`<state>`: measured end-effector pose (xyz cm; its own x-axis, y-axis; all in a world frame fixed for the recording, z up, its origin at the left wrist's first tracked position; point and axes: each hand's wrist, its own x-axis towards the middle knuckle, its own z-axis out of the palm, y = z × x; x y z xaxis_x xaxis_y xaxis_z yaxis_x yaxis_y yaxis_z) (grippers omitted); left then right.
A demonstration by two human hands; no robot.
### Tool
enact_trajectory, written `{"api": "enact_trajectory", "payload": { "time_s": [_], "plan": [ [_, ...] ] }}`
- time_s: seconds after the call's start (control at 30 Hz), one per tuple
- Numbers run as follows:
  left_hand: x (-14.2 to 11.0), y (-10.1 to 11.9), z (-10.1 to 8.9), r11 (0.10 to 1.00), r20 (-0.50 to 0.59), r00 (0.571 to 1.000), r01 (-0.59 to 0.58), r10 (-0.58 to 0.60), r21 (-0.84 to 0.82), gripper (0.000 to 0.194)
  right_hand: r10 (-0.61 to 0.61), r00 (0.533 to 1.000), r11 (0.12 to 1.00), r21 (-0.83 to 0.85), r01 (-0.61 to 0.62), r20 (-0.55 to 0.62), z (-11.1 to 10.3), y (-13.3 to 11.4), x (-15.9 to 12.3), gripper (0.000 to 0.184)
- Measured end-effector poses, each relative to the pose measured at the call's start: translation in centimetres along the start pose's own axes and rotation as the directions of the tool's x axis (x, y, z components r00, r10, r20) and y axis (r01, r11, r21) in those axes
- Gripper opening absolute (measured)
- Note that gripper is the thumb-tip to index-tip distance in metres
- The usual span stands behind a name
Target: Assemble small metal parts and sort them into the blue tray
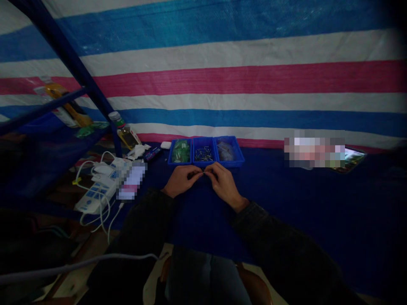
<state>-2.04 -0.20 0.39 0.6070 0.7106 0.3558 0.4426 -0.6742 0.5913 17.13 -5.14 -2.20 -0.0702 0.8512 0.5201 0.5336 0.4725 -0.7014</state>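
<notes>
My left hand (183, 179) and my right hand (223, 183) meet fingertip to fingertip over the dark blue table, both pinched closed. A tiny object, dark with a light glint, shows between the fingertips; its kind is too small to make out. Right behind my hands stand three joined blue bins. In the left bin (169, 160) lie green-tinted clear pieces (181, 151). Slim metal pieces (204, 153), like small pins or screws, lie loose in the middle bin (202, 140). The right bin (239, 157) holds clear plastic bags or pieces (225, 151).
At left lie a white power strip (97, 192) with tangled cables and a phone (132, 182), its screen blurred. Behind them stands a bottle (125, 132) beside a blue metal post (98, 95). Another phone (349, 160) lies far right. A striped tarp (241, 80) hangs behind the table.
</notes>
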Motion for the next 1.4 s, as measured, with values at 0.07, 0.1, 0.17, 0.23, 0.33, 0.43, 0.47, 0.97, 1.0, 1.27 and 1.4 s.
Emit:
{"api": "enact_trajectory", "payload": {
  "time_s": [0.07,0.1,0.17,0.23,0.33,0.43,0.47,0.97,1.0,1.27,1.4],
  "plan": [
    [0.0,0.1,-0.1,1.0,0.004,1.0,-0.001,0.001,-0.01,0.019,0.011,1.0,1.0,-0.016,-0.011,-0.007,0.0,0.1,0.0,0.016],
    [0.0,0.1,-0.1,1.0,0.005,1.0,0.0,0.0,-0.014,0.019,0.018,1.0,1.0,-0.026,-0.018,-0.01,0.1,0.2,0.0,0.018],
    [0.1,0.2,-0.2,1.0,0.003,1.0,0.002,-0.002,-0.017,0.019,0.032,0.999,0.999,-0.044,-0.032,-0.014,0.1,0.4,0.1,0.022],
    [0.1,0.3,-0.3,1.0,-0.003,1.0,0.007,-0.007,-0.016,0.02,0.04,0.999,0.998,-0.043,-0.04,-0.014,0.1,0.5,0.1,0.024],
    [0.1,0.2,-0.3,1.0,-0.005,1.0,0.017,-0.017,-0.018,0.02,0.028,0.999,1.0,-0.002,-0.028,-0.032,0.0,0.4,0.1,0.015],
    [0.1,0.1,-0.3,1.0,-0.016,1.0,0.021,-0.021,-0.02,0.019,0.003,0.999,1.0,0.017,-0.002,-0.038,-0.1,0.1,0.1,0.013],
    [0.2,0.1,-0.3,1.0,-0.02,1.0,0.02,-0.021,-0.021,0.019,-0.003,0.999,1.0,0.016,0.003,-0.034,-0.1,0.0,0.1,0.012],
    [0.3,0.2,-0.7,1.0,-0.079,0.997,0.004,-0.002,0.027,0.018,0.09,0.992,0.995,-0.039,-0.093,-0.088,-0.3,0.2,0.4,0.023],
    [0.3,0.1,-0.9,0.999,-0.112,0.994,0.01,-0.006,0.034,0.018,0.093,0.99,0.995,-0.026,-0.096,-0.11,-0.3,0.1,0.5,0.023],
    [1.3,0.5,-2.5,0.995,-0.257,0.966,0.019,0.007,0.096,0.017,0.151,0.964,0.984,0.123,-0.127,-0.217,-0.6,-0.6,0.8,0.017],
    [1.6,0.8,-2.1,0.99,-0.122,0.989,-0.068,0.084,0.127,0.016,0.139,0.97,0.982,0.157,-0.109,-0.201,-0.5,-0.8,0.7,0.016]
  ]
}}
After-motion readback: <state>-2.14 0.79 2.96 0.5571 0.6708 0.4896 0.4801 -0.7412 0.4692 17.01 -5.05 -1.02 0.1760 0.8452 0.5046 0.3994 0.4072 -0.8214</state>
